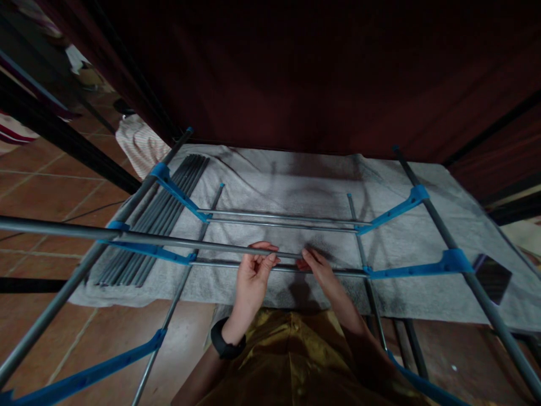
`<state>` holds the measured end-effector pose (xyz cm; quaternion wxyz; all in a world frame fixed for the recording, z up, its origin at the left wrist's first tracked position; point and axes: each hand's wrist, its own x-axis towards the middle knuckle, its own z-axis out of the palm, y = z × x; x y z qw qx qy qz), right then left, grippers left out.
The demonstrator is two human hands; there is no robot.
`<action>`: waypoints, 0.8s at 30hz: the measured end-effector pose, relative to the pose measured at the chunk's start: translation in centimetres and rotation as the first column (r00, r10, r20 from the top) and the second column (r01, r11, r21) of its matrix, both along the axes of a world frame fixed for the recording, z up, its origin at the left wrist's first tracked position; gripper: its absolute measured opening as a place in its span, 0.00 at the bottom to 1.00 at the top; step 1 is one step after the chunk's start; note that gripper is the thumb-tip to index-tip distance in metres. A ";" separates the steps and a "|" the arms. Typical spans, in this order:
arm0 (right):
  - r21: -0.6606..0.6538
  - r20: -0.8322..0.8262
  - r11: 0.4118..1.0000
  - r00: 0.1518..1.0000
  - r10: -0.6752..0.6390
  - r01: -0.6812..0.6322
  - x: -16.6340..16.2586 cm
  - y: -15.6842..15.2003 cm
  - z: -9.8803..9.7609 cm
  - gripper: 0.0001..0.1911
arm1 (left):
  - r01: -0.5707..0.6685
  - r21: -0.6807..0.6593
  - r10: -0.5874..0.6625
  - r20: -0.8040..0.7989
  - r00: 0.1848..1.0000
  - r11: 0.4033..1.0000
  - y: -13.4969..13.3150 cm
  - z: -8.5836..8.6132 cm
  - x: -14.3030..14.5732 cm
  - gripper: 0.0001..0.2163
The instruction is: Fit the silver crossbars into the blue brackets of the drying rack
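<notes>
A long grey metal tube (190,243) reaches in from the left edge and passes over the rack's left side. My left hand (255,272) pinches it between thumb and fingers, a dark band on that wrist. At the tube's right end, my right hand (319,267) closes its thumb and fingers on it. Just beneath both hands runs a thinner crossbar (228,264) of the frame. Blue plastic brackets (147,251) join the thin bars to thicker side poles (443,225) on the left and right.
Several loose grey tubes (156,225) lie side by side on a grey cloth-covered surface (287,175). A dark flat device (492,277) rests at the right. Behind hangs a dark red curtain (296,79). Lower blue brackets (88,369) stick out over the tiled floor (38,197).
</notes>
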<state>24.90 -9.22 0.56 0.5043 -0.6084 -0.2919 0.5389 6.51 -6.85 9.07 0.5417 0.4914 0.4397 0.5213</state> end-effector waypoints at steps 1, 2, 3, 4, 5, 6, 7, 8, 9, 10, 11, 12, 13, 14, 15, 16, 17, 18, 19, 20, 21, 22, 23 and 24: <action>0.004 -0.030 1.000 0.999 0.015 -0.015 -0.2 -0.1 0.2 0.27 | 0.004 0.003 -0.004 -0.016 1.000 1.000 0.0 -0.1 0.0 0.12; 0.010 -0.058 1.000 0.998 0.030 -0.030 -0.4 -0.1 0.4 0.26 | 0.007 0.006 -0.007 -0.035 0.999 1.000 -0.1 -0.3 -0.1 0.12; 0.017 -0.086 0.999 0.995 0.041 -0.040 -0.6 -0.2 0.5 0.26 | 0.011 0.008 -0.011 -0.054 0.998 1.000 -0.1 -0.5 -0.1 0.12; 0.027 -0.114 0.998 0.992 0.054 -0.051 -0.9 -0.3 0.7 0.25 | 0.016 0.012 -0.015 -0.074 0.997 1.000 -0.1 -0.7 -0.1 0.13; 0.038 -0.140 0.997 0.988 0.069 -0.064 -1.1 -0.3 0.8 0.24 | 0.024 0.013 -0.023 -0.094 0.995 1.000 -0.2 -0.9 -0.1 0.13; 0.047 -0.163 0.996 0.983 0.082 -0.075 -1.3 -0.4 0.9 0.24 | 0.034 0.015 -0.032 -0.112 0.993 0.999 -0.2 -1.1 0.0 0.14; 0.053 -0.182 0.995 0.979 0.092 -0.084 -1.6 -0.5 1.0 0.24 | 0.043 0.016 -0.041 -0.126 0.991 0.999 -0.2 -1.2 0.0 0.14; 0.058 -0.194 0.994 0.976 0.097 -0.088 -1.8 -0.6 1.1 0.24 | 0.049 0.019 -0.046 -0.135 0.990 0.999 -0.3 -1.3 0.1 0.14; 0.060 -0.200 0.994 0.975 0.102 -0.091 -2.1 -0.7 1.1 0.24 | 0.053 0.023 -0.049 -0.143 0.989 0.998 -0.3 -1.4 0.1 0.14; 0.062 -0.203 0.994 0.973 0.106 -0.095 -2.3 -0.8 1.2 0.24 | 0.055 0.028 -0.050 -0.152 0.987 0.998 -0.3 -1.4 0.2 0.14; 0.062 -0.207 0.993 0.972 0.109 -0.098 -2.5 -0.9 1.3 0.24 | 0.057 0.031 -0.051 -0.163 0.985 0.998 -0.4 -1.4 0.2 0.14; 0.062 -0.214 0.993 0.970 0.114 -0.103 -2.7 -0.9 1.3 0.25 | 0.058 0.031 -0.052 -0.175 0.983 0.998 -0.4 -1.4 0.3 0.14; 0.062 -0.223 0.992 0.967 0.122 -0.111 -2.9 -1.0 1.3 0.25 | 0.062 0.029 -0.056 -0.186 0.981 0.998 -0.4 -1.4 0.3 0.14; 0.062 -0.233 0.991 0.964 0.132 -0.120 -3.0 -1.0 1.4 0.25 | 0.067 0.026 -0.061 -0.194 0.979 0.997 -0.5 -1.5 0.3 0.14; 0.065 -0.243 0.989 0.959 0.144 -0.132 -3.2 -1.0 1.4 0.25 | 0.070 0.021 -0.065 -0.199 0.978 0.997 -0.5 -1.6 0.3 0.14; 0.072 -0.251 0.987 0.955 0.157 -0.144 -3.4 -1.1 1.3 0.25 | 0.073 0.015 -0.069 -0.201 0.977 0.997 -0.6 -1.7 0.4 0.14; 0.082 -0.257 0.984 0.951 0.173 -0.157 -3.5 -1.1 1.3 0.25 | 0.074 0.008 -0.071 -0.199 0.977 0.997 -0.7 -1.9 0.4 0.15; 0.093 -0.262 0.981 0.947 0.187 -0.168 -3.7 -1.1 1.2 0.25 | 0.075 0.001 -0.074 -0.194 0.978 0.997 -0.7 -2.1 0.4 0.15; 0.104 -0.267 0.979 0.944 0.195 -0.173 -3.9 -1.1 1.2 0.25 | 0.079 -0.008 -0.079 -0.185 0.979 0.997 -0.8 -2.3 0.5 0.16; 0.111 -0.271 0.978 0.942 0.198 -0.174 -4.1 -1.1 1.1 0.25 | 0.082 -0.017 -0.084 -0.173 0.981 0.996 -0.9 -2.5 0.5 0.17; 0.114 -0.275 0.978 0.941 0.197 -0.172 -4.3 -1.1 1.0 0.24 | 0.089 -0.026 -0.092 -0.158 0.983 0.996 -1.0 -2.7 0.5 0.18; 0.114 -0.276 0.979 0.941 0.195 -0.169 -4.5 -1.1 0.9 0.24 | 0.098 -0.033 -0.101 -0.142 0.985 0.995 -1.1 -2.9 0.6 0.18; 0.111 -0.276 0.980 0.942 0.191 -0.167 -4.6 -1.1 0.9 0.24 | 0.106 -0.040 -0.110 -0.125 0.986 0.994 -1.1 -3.1 0.6 0.19; 0.107 -0.276 0.981 0.943 0.188 -0.165 -4.7 -1.1 0.8 0.24 | 0.115 -0.044 -0.119 -0.109 0.987 0.992 -1.2 -3.2 0.6 0.19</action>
